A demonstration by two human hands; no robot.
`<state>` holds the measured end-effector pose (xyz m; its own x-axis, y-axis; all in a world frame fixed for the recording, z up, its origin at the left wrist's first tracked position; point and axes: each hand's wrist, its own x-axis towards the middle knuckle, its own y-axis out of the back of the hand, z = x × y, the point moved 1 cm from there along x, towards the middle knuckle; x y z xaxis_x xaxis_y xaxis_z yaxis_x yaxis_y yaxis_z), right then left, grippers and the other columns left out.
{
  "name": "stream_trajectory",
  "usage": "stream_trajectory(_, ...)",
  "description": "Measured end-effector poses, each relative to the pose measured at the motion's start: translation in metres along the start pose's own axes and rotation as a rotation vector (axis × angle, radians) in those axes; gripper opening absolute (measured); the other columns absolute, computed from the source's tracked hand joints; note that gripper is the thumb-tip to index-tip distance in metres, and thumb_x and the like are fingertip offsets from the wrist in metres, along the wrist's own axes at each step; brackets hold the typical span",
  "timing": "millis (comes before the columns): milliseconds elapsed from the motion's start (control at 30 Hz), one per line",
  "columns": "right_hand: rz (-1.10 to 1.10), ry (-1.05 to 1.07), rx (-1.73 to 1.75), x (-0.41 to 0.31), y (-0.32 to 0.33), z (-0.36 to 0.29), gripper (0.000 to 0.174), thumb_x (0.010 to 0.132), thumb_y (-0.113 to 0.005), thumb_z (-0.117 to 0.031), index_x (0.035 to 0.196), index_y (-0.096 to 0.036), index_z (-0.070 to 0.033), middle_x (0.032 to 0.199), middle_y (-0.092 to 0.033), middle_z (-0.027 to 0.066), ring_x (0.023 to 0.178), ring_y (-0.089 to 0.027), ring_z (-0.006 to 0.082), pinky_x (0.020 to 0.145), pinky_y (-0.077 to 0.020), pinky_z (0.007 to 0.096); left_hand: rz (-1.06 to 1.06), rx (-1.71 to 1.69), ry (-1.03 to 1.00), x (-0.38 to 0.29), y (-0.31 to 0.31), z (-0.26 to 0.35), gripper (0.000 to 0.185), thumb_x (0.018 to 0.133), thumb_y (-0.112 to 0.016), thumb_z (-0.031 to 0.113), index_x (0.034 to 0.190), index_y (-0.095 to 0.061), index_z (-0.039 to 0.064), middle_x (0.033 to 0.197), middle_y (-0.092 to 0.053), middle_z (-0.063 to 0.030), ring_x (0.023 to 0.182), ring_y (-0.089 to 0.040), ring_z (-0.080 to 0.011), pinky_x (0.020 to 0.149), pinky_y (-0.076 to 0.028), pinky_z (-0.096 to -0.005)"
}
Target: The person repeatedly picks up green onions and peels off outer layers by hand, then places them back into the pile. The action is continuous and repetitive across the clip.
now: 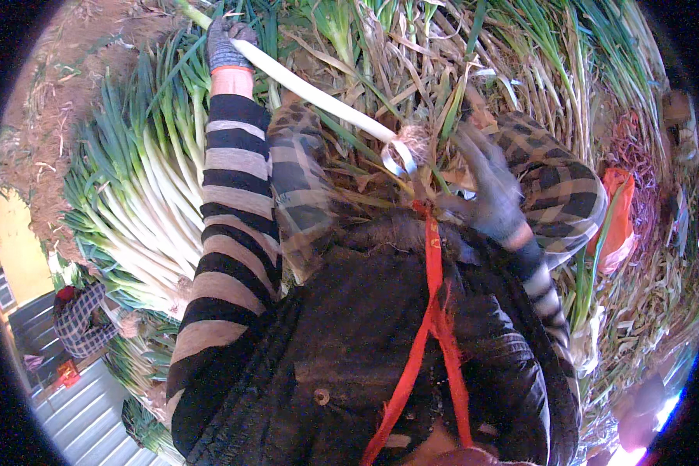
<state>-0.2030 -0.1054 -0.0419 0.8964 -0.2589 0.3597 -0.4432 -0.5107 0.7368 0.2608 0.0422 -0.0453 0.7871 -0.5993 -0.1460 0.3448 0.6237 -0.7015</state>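
Note:
My left hand [231, 43], in a grey knit glove, grips a long green onion [320, 102] by its upper stalk. The white shank slants down to the right and ends in a tuft of roots [415, 143]. Just below the roots hangs a shiny metal loop [406, 166], near the end of a red strap [434, 250] that runs up my front. My right hand [492, 177], also gloved, is blurred beside the loop, above my right leg. Its fingers and thumb look spread, and I see nothing held in it.
A large heap of trimmed green onions [151, 192] lies to my left. Untrimmed onions with dry leaves [384, 52] lie in front. An orange bag [611, 221] and leaf litter [646, 309] are at my right. Another person [84, 320] bends at the far left.

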Motion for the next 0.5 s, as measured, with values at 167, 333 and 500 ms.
stream_trajectory(167, -0.256, -0.488, 0.931, 0.033, -0.056, -0.023, 0.053, 0.085, -0.064, -0.018, 0.13, -0.042, -0.001, 0.115, -0.054, 0.006, 0.102, -0.05, 0.0108, 0.087, -0.0416, 0.0245, -0.103, 0.028, -0.088, -0.001, -0.001, -0.012, 0.027, 0.09, -0.048, 0.026, 0.066, -0.041, 0.016, 0.048, -0.036, 0.004, 0.038, -0.033, -0.0093, 0.035, -0.03, -0.0222)
stream_trajectory(333, -0.115, -0.468, 0.877, -0.049, -0.018, -0.017, 0.041, 0.094, -0.042, -0.014, 0.132, -0.039, 0.002, 0.134, -0.045, 0.0133, 0.125, -0.042, 0.0213, 0.104, -0.0296, 0.0325, 0.428, 0.14, -0.09, 0.015, 0.046, 0.004, 0.034, 0.085, -0.055, 0.041, 0.067, -0.04, 0.017, 0.051, -0.035, -0.0017, 0.038, -0.033, -0.0169, 0.033, -0.028, -0.0288)
stream_trajectory(500, -0.177, -0.548, 0.269, -0.097, 0.039, -0.004, 0.051, 0.088, -0.055, -0.026, 0.132, -0.041, -0.003, 0.12, -0.055, 0.0169, 0.105, -0.057, 0.032, 0.087, -0.0466, 0.04, 0.345, -0.011, -0.123, -0.002, 0.056, 0.015, 0.027, 0.085, -0.058, 0.02, 0.067, -0.039, 0.014, 0.048, -0.03, 0.0017, 0.036, -0.03, -0.0138, 0.034, -0.024, -0.0284)
